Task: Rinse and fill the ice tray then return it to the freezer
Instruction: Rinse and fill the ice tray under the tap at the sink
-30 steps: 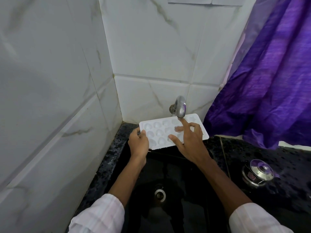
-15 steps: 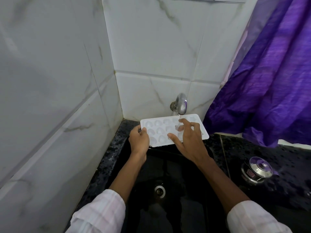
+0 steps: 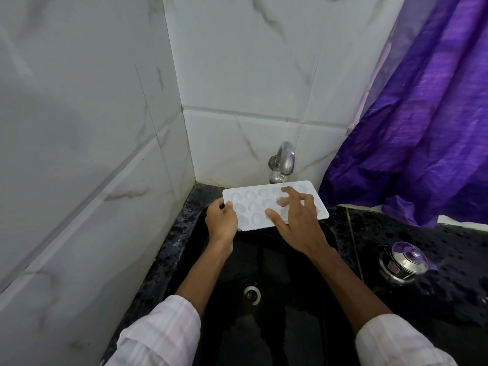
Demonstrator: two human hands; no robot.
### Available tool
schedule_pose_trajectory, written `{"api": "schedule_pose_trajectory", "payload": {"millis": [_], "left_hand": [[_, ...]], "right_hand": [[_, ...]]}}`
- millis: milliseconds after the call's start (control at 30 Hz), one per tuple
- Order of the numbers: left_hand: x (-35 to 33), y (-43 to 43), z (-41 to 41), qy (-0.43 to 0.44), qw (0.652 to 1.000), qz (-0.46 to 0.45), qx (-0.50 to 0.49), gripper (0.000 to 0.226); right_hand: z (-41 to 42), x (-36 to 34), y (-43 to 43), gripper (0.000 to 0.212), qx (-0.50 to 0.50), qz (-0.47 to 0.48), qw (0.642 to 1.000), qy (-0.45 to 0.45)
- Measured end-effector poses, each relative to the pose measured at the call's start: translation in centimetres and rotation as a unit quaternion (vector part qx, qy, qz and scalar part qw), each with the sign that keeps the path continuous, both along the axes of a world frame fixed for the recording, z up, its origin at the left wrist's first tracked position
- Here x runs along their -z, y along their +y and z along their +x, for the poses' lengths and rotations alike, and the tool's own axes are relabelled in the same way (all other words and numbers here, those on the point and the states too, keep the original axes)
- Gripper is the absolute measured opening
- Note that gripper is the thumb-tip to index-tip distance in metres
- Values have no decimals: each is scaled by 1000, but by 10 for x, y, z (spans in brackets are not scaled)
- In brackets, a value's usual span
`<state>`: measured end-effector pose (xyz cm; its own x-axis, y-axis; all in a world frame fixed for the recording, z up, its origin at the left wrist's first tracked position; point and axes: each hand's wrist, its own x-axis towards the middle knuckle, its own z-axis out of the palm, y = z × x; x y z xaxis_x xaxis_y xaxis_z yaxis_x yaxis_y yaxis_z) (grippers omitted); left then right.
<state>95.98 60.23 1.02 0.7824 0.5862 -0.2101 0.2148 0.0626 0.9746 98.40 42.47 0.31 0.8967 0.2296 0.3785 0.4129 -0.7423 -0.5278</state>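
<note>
As we are reaching over the black sink [image 3: 285,331], our left hand [image 3: 221,220] is gripping the left end of the white ice tray [image 3: 250,207], fingers curled round its edge. Our right hand [image 3: 297,223] is resting spread and loose on the tray's right half, holding nothing; the tray is sitting at the sink's far end, just under the thin stream from the steel tap [image 3: 284,159].

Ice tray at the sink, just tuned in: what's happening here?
A person is rinsing the white ice tray over the black sink. The left hand grips the tray's left edge, holding it under the tap, where a thin stream of water runs. The right hand lies open on the tray's right side, fingers touching the cells beneath the stream. The freezer is not in view.
</note>
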Motion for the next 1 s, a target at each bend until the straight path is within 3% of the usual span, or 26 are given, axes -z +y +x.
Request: {"api": "schedule_pose_trajectory", "payload": {"millis": [167, 333, 467, 667, 1000], "left_hand": [[-1, 1, -1, -3, 1000, -11, -10, 25], [-1, -1, 0, -8, 1000, -12, -5, 26], [-1, -1, 0, -10, 1000, -11, -20, 26], [-2, 4, 3, -20, 999, -18, -27, 27], [-3, 8, 14, -10, 998, -49, -42, 29]], "right_hand": [[1, 2, 0, 72, -9, -12, 1000, -3], [-1, -1, 4, 60, 16, 22, 1000, 2], [-2, -1, 3, 65, -21, 24, 999, -5], [-7, -4, 0, 66, -1, 70, 997, -40], [-8, -2, -5, 68, -18, 43, 999, -20]]}}
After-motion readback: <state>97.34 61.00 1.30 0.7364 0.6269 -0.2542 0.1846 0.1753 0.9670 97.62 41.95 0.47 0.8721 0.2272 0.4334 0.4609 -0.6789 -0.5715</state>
